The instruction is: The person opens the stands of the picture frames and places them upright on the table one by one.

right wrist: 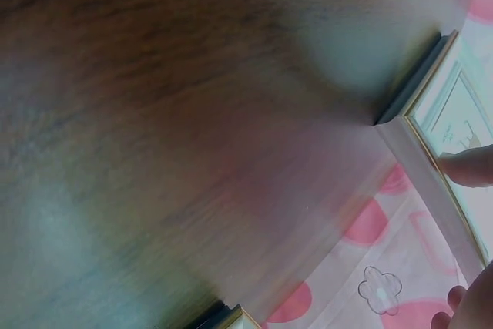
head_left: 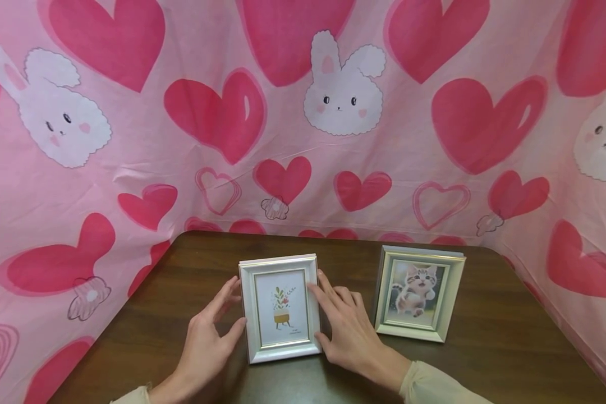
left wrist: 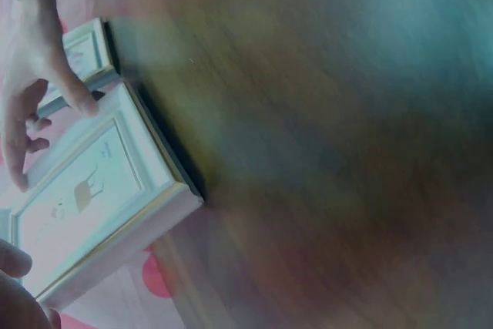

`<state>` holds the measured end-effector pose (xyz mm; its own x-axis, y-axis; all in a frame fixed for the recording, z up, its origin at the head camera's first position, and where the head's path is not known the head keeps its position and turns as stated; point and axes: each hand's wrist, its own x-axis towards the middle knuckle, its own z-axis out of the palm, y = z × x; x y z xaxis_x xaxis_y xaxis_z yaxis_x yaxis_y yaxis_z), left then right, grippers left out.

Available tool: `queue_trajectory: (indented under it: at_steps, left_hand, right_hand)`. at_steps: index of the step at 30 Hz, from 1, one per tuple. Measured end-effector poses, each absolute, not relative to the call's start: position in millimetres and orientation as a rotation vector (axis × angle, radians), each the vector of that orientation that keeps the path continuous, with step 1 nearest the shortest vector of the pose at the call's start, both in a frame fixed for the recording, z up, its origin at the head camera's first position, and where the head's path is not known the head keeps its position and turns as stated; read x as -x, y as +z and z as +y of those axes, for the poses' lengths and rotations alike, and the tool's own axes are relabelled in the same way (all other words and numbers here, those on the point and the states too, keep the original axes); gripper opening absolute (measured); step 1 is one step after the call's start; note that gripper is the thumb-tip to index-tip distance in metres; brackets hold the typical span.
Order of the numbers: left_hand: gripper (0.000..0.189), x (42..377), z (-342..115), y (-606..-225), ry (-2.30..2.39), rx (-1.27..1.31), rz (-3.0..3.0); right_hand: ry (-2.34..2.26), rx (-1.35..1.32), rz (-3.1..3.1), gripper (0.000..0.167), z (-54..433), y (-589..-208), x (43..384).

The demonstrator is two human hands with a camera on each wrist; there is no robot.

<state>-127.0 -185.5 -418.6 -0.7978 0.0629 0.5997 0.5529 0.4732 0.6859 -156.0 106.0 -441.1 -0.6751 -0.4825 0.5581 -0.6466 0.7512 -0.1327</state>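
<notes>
A silver-white picture frame (head_left: 248,325) with a plant drawing stands tilted back on the dark table, between both hands. At its left edge, my left hand (head_left: 202,342) holds it with the thumb low and the fingers higher up. My right hand (head_left: 350,331) holds the right edge, its index fingertip on the front border and its thumb near the lower corner. The left wrist view shows this frame (left wrist: 150,148) from its lower corner, with the right hand (left wrist: 42,75) across it. In the right wrist view, a finger overlaps the frame (right wrist: 435,163).
Right of the hands stands a second picture frame (head_left: 451,297) with a kitten picture, also tilted back. Pink cloth (head_left: 293,146) printed with hearts and rabbits hangs behind and beside the brown wooden table (head_left: 490,359). The table's back edge lies just beyond both frames.
</notes>
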Motion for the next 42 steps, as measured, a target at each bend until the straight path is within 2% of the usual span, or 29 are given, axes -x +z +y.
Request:
queue_trajectory:
  at_steps: [7, 12, 18, 29, 42]
  left_hand:
    - [0.077, 126, -184, -420, -1.391, 0.416, -2.253]
    - [0.076, 129, -183, -418, -1.487, 0.344, -2.244]
    - [0.086, 132, -184, -421, -1.507, 0.398, -2.203]
    - [0.113, 140, -199, -414, -1.177, 0.547, -2.322]
    - [0.115, 141, -203, -415, -1.118, 0.558, -2.356]
  right_hand:
    - [0.441, -0.857, -2.444, 0.105, 106, -443, 156]
    - [0.444, -0.864, -2.435, 0.106, 106, -444, 155]
    - [0.43, -0.875, -2.417, 0.107, 106, -444, 154]
    - [0.413, -0.881, -2.401, 0.105, 107, -445, 152]
    - [0.444, -0.871, -2.385, 0.104, 105, -445, 150]
